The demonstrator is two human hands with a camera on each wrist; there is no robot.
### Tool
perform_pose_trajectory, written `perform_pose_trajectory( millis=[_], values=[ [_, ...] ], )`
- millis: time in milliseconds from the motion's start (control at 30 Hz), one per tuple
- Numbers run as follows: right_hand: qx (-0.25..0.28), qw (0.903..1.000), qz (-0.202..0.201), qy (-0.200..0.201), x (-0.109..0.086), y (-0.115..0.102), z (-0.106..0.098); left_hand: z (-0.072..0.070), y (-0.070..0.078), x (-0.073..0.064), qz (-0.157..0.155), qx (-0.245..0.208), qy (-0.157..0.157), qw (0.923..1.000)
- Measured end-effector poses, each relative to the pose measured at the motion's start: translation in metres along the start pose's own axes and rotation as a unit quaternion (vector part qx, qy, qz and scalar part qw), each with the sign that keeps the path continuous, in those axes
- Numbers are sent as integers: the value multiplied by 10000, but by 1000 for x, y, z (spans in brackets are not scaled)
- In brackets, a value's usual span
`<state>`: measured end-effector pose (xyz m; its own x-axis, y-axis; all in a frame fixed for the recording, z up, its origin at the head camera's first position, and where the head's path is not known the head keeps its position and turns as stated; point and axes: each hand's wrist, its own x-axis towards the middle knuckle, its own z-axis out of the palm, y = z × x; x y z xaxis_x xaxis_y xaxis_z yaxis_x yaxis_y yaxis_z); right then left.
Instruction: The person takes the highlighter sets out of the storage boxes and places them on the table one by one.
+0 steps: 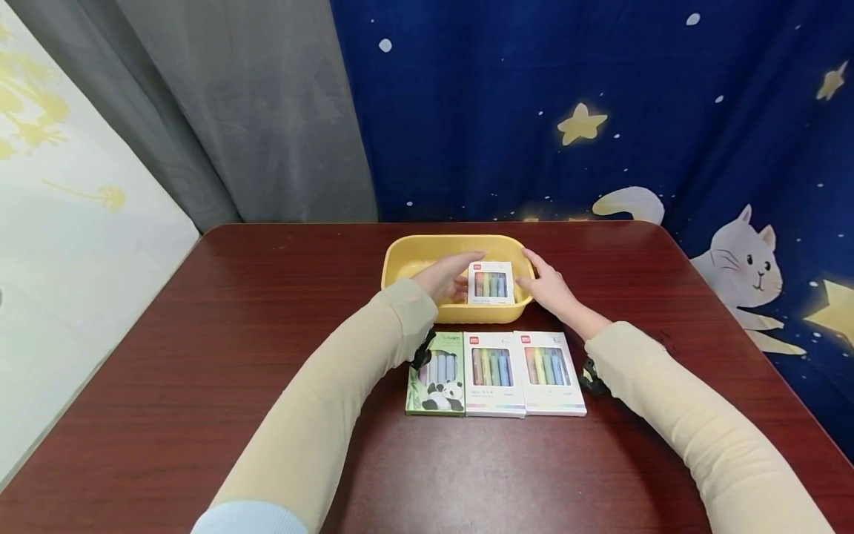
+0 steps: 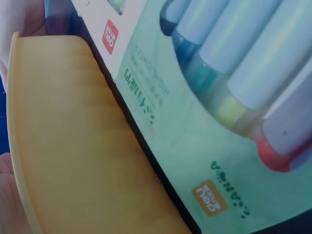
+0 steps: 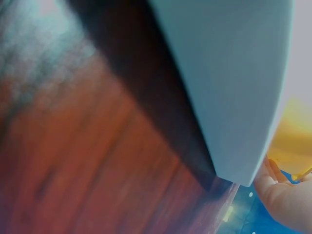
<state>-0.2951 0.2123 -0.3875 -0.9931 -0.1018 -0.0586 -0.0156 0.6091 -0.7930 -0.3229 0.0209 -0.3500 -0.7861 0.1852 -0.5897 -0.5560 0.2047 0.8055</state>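
A yellow plastic basket (image 1: 460, 316) stands near the far side of the table. Inside it a white windowed box (image 1: 491, 295) of coloured pens leans upright. My left hand (image 1: 445, 276) reaches over the near rim with its fingers extended at the box's left side. At the basket's right rim is my right hand (image 1: 554, 291), fingers spread and thumb close to the box's right edge. Below the basket lie a green panda box (image 1: 440, 367) of highlighters and two white pen boxes, the middle one (image 1: 495, 400) and the right one (image 1: 550, 371), side by side.
The dark red wooden table (image 1: 267, 311) reaches back to a grey curtain (image 1: 267, 111) and a blue starry curtain (image 1: 480, 111). On the left is a white panel (image 1: 80, 259) with yellow patterns. Both forearms pass beside the row of boxes.
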Motion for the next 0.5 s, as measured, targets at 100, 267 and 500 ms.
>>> perform_pose_trajectory(
  millis=[100, 267, 500],
  values=[
    [-9, 10000, 3, 15, 0, 0, 0, -2, 0, 1, -35, -72, 15, 10000],
    [-15, 10000, -4, 37, 1, 1, 0, -4, 0, 2, -65, -73, -34, 9999],
    [11, 10000, 49, 29, 2, 1, 0, 0, -1, 5, -42, 20, 0, 10000]
  ],
)
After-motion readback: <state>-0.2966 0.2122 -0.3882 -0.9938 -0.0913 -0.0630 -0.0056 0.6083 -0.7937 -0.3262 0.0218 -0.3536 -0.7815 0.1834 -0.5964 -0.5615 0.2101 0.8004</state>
